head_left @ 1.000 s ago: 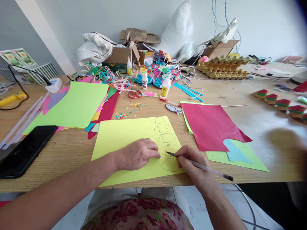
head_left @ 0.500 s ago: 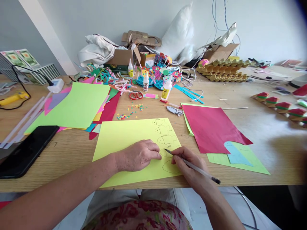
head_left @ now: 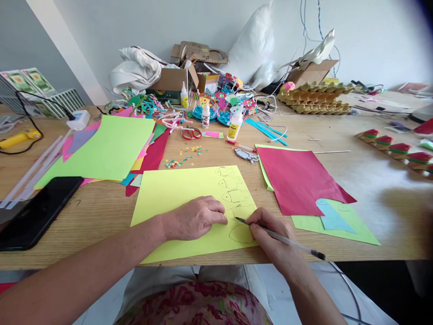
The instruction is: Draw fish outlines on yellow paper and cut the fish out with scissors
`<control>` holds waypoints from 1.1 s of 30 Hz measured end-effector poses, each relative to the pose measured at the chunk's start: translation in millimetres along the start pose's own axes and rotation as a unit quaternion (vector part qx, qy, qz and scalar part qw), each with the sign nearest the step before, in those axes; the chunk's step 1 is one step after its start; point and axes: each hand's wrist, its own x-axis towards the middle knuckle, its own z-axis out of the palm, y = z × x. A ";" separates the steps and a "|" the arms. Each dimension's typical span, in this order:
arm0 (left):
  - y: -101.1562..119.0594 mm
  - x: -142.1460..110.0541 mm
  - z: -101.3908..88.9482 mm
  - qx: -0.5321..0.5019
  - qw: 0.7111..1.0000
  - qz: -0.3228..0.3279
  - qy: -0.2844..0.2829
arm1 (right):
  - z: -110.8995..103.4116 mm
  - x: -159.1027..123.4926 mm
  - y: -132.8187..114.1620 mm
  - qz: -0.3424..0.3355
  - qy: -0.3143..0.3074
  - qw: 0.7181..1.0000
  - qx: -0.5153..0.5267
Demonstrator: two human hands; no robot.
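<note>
A sheet of yellow paper [head_left: 176, 192] lies before me on the table, with a column of pencil-thin fish drawings [head_left: 234, 196] along its right side. Resting on the sheet, my left hand [head_left: 195, 218] has loosely bent fingers, thumb and forefinger slightly apart, and nothing in it. My right hand [head_left: 270, 232] pinches a pen [head_left: 287, 239] with a clear barrel and a black end. The pen's tip meets the paper at the fourth fish outline, just right of my left fingertips. A plain oval outline is partly hidden by my right hand.
Left of the sheet are stacked coloured papers [head_left: 111, 146] and a black phone [head_left: 40, 212]. Red paper [head_left: 297, 178] covers green sheets at right. Behind stand glue bottles [head_left: 234, 125], red-handled scissors [head_left: 191, 133], loose confetti [head_left: 182, 162], a fish cutout [head_left: 246, 155] and egg cartons [head_left: 314, 97].
The pen tip went slightly left and up, then came back right and down along the fourth fish. My left hand stays in place on the paper.
</note>
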 end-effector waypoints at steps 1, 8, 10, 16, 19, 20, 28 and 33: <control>-0.1 -0.1 0.1 -0.001 1.000 -0.001 0.000 | -0.7 0.1 -0.8 -0.001 -0.001 1.000 0.002; -0.1 -0.5 -0.1 -0.003 1.000 0.000 0.005 | 0.6 -1.1 4.0 0.007 -0.001 1.000 0.029; 0.0 -0.4 -0.2 -0.002 1.000 0.002 0.007 | 2.5 -1.3 5.9 0.010 -0.003 0.999 0.048; -0.1 0.2 -0.5 0.001 1.000 0.001 0.002 | 6.3 1.4 6.9 0.012 -0.023 0.999 0.033; -0.5 0.1 -0.2 -0.002 1.000 -0.001 0.001 | 6.9 2.3 7.5 0.008 -0.023 0.999 0.024; -0.5 0.1 0.0 -0.002 1.000 -0.002 0.000 | 7.0 2.3 7.8 0.008 -0.021 0.999 0.025; 0.6 0.1 -1.3 -0.007 1.000 -0.002 -0.005 | 5.3 0.6 6.5 0.008 -0.009 1.000 0.007; -0.8 0.0 -0.6 -0.008 1.000 -0.002 -0.007 | 0.8 -0.3 0.5 0.013 -0.005 1.000 -0.010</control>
